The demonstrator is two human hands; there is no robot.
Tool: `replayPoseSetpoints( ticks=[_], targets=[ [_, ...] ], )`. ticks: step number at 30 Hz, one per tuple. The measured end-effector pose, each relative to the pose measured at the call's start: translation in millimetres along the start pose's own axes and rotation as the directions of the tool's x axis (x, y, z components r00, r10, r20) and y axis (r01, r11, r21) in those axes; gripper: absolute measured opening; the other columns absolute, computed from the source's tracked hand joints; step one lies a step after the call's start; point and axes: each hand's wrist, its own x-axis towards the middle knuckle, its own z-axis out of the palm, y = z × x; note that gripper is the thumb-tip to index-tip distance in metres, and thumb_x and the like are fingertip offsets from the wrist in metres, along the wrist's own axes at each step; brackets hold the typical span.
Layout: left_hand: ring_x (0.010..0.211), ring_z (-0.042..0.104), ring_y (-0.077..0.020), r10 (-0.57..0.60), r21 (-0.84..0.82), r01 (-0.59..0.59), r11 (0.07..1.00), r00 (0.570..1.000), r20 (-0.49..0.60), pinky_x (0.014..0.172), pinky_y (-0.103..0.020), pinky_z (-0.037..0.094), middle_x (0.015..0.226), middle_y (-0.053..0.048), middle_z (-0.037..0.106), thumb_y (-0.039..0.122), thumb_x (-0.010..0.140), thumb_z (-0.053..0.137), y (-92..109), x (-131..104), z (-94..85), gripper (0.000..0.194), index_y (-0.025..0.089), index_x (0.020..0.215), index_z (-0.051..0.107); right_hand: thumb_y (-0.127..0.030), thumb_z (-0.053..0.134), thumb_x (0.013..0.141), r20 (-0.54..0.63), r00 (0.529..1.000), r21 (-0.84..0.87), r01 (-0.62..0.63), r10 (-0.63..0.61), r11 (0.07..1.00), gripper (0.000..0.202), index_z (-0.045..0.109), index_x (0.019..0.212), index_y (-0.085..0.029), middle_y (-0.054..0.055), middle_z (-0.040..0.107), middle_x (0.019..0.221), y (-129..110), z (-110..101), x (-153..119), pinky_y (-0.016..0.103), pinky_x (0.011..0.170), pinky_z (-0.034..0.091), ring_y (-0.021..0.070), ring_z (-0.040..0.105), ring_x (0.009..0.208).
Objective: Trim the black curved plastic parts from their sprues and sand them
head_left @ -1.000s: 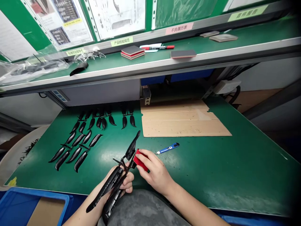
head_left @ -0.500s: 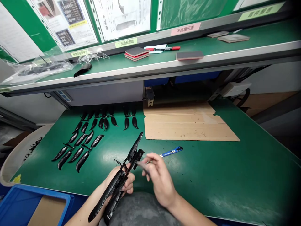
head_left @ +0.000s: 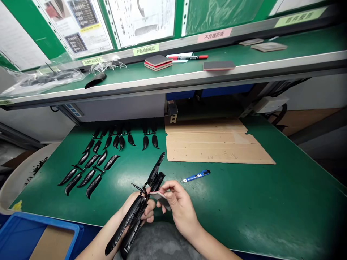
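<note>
Green workbench (head_left: 252,206), cardboard sheet (head_left: 208,148) on it, black bladed part (head_left: 119,231) held at the near edge.
The part slants over the person's lap, the left hand (head_left: 148,211) curled around its middle; beside it, the right hand (head_left: 181,208); beyond, a blue knife (head_left: 197,176); pinched between right thumb and fingers, a thin grey-and-red pad (head_left: 162,200), edge against the part.

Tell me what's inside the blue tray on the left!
A flat brown piece, like cardboard, lies inside the blue tray. Whatever is under that piece is covered, and the picture's edge cuts off the rest.
</note>
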Motion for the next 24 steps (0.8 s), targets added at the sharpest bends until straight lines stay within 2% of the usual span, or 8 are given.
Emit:
replayPoseSetpoints(
  ticks=[2,4,6,9,13,18,22,24],
  targets=[
    [0.031,0.027,-0.0043,-0.014,0.021,0.014,1.000,1.000,-0.010,0.047,-0.024,0.029,0.042,0.004,0.040,0.050,0.091,0.038,-0.2,-0.4,0.6,0.057,0.004,0.068,0.063,-0.060,0.050,0.085,0.060,0.993,0.156,-0.109,0.100,0.982,0.040,0.049,0.099,-0.022,0.001,0.053,0.082,0.1,3.7,-0.1,0.023,0.047,0.042,0.0133,0.059,0.063],
    [0.031,0.025,-0.0038,-0.002,0.023,0.003,1.000,1.000,-0.010,0.047,-0.024,0.028,0.042,0.004,0.039,0.050,0.091,0.038,-0.2,-1.4,1.5,0.058,0.004,0.066,0.063,-0.068,0.064,0.069,0.109,0.987,0.221,-0.140,0.118,0.965,0.057,0.049,0.100,-0.023,0.001,0.055,0.088,-0.1,4.6,0.3,0.022,0.047,0.042,0.0128,0.059,0.065],
    [0.031,0.026,-0.0038,0.017,0.019,-0.017,1.000,1.000,-0.001,0.048,-0.024,0.028,0.041,0.004,0.037,0.049,0.091,0.039,-0.5,-2.2,1.4,0.059,0.007,0.055,0.059,-0.059,0.080,0.055,0.130,0.983,0.186,-0.153,0.130,0.970,0.064,0.050,0.098,-0.022,0.001,0.058,0.093,-0.1,2.9,2.3,0.022,0.052,0.043,0.0112,0.058,0.067],
    [0.033,0.029,-0.0053,0.004,0.040,-0.006,0.999,0.999,0.042,0.050,-0.025,0.029,0.038,0.004,0.033,0.050,0.090,0.040,-2.3,-2.1,-1.6,0.062,0.012,0.043,0.050,-0.044,0.077,0.070,0.025,0.988,0.018,-0.155,0.155,0.988,0.039,0.052,0.090,-0.020,-0.001,0.059,0.079,1.7,-3.2,9.4,0.021,0.054,0.042,0.0084,0.054,0.062],
    [0.033,0.030,-0.0058,-0.018,0.033,0.015,0.999,0.996,0.082,0.051,-0.025,0.028,0.043,0.005,0.040,0.049,0.088,0.045,-4.6,-0.5,-6.9,0.049,0.015,0.053,0.053,-0.042,0.063,0.083,-0.260,0.963,-0.073,-0.092,0.070,0.993,0.026,0.052,0.086,-0.019,-0.002,0.057,0.066,2.5,-11.4,16.5,0.022,0.050,0.040,0.0098,0.052,0.057],
    [0.033,0.031,-0.0065,-0.052,0.093,0.042,0.995,0.992,0.113,0.053,-0.027,0.028,0.039,0.005,0.035,0.052,0.089,0.041,-2.8,0.2,-9.2,0.053,0.015,0.051,0.050,-0.039,0.063,0.083,0.009,0.994,-0.221,-0.109,0.113,0.969,0.022,0.054,0.087,-0.019,-0.001,0.060,0.067,-4.2,-12.1,13.7,0.024,0.054,0.043,0.0114,0.053,0.058],
    [0.032,0.030,-0.0067,-0.005,0.055,0.001,0.998,0.997,0.080,0.050,-0.026,0.027,0.043,0.005,0.045,0.042,0.092,0.040,-0.5,-3.0,-3.9,0.036,0.016,0.084,0.063,-0.040,0.057,0.087,-0.244,0.969,-0.370,-0.064,-0.031,0.927,0.021,0.055,0.091,-0.019,-0.001,0.058,0.068,-4.4,-19.8,23.0,0.025,0.055,0.042,0.0125,0.052,0.059],
    [0.032,0.031,-0.0071,0.020,0.065,-0.024,0.998,0.998,0.058,0.049,-0.027,0.028,0.044,0.005,0.050,0.039,0.093,0.039,0.1,-5.3,-1.9,0.032,0.017,0.106,0.060,-0.037,0.055,0.088,-0.216,0.968,-0.446,0.018,-0.127,0.895,0.019,0.057,0.098,-0.020,0.002,0.060,0.080,-3.9,-25.0,25.3,0.027,0.063,0.046,0.0146,0.056,0.070]
  ],
)
